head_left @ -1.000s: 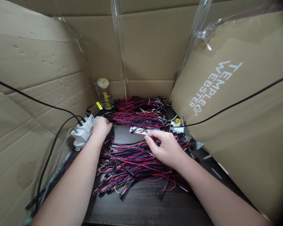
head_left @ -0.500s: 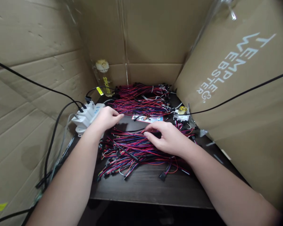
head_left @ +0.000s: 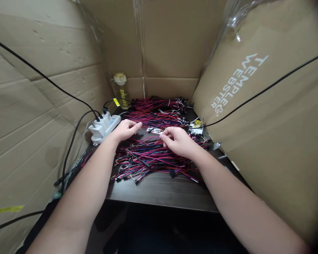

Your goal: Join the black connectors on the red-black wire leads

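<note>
My left hand (head_left: 127, 129) hovers over the gap between the wire bundles, close to the white power strip. Its thumb and fingers are pressed together, and what they hold, if anything, is too small to make out. My right hand (head_left: 176, 140) is pinched at the back edge of the nearer pile of wire harnesses (head_left: 148, 158), where thin wires run to its fingertips. Whether one is gripped there I cannot tell. Those harnesses are red, blue and black with small black connectors. Behind my hands lie more bundled wire harnesses (head_left: 155, 114). A printed card (head_left: 154, 130) is partly covered by my right hand.
The white power strip (head_left: 103, 128) with plugged-in black cables stands at left. A clear bottle (head_left: 121, 91) is in the back corner. A yellow roll (head_left: 198, 123) sits at right. Cardboard walls (head_left: 172, 42) enclose the dark table (head_left: 159, 188); a black cable (head_left: 243, 104) crosses at right.
The camera view has shifted, so the table sits higher in the picture. Both hands stay near the middle gap; my right hand is slightly farther back, nearer the card.
</note>
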Tool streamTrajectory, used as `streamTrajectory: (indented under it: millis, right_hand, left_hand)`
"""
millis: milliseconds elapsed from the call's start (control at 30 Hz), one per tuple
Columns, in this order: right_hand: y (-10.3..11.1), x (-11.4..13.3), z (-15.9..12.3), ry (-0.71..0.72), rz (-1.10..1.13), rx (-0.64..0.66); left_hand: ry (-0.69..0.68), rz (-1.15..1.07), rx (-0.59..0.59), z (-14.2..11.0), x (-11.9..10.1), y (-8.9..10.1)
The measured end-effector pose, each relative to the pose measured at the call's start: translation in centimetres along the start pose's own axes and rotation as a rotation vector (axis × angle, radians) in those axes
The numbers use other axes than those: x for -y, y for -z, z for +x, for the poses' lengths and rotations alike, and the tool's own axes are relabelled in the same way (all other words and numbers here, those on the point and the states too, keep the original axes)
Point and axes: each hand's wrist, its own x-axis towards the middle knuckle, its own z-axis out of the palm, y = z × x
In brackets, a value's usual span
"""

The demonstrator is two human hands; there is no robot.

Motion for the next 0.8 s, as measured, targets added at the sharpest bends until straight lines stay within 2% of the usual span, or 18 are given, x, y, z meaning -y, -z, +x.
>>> streamTrajectory:
  millis: [200, 300, 433, 600, 800]
  right_hand:
    - [3.1, -0.9, 0.1, -0.027, 0.166, -0.150]
    - [3.8, -2.3, 0.6, -0.051, 0.230, -0.185]
    - [3.6, -2.8, 0.7, -0.059, 0.281, -0.245]
    - [3.1, -1.3, 0.3, -0.060, 0.309, -0.189]
    - [2.8, -2.1, 1.1, -0.094, 0.333, -0.328]
  left_hand:
    - [-0.002, -0.150, 0.187, -0.1, -0.2, 0.1]
    - [0.019, -0.165, 0.219, -0.2, -0.3, 0.3]
    - [0.029, -0.124, 0.124, -0.2, -0.7, 0.2]
    - [-0.055, -0.125, -0.030, 0.1, -1.7, -0.3]
    - [-0.167, -0.182, -0.114, -0.5, -2.6, 0.4]
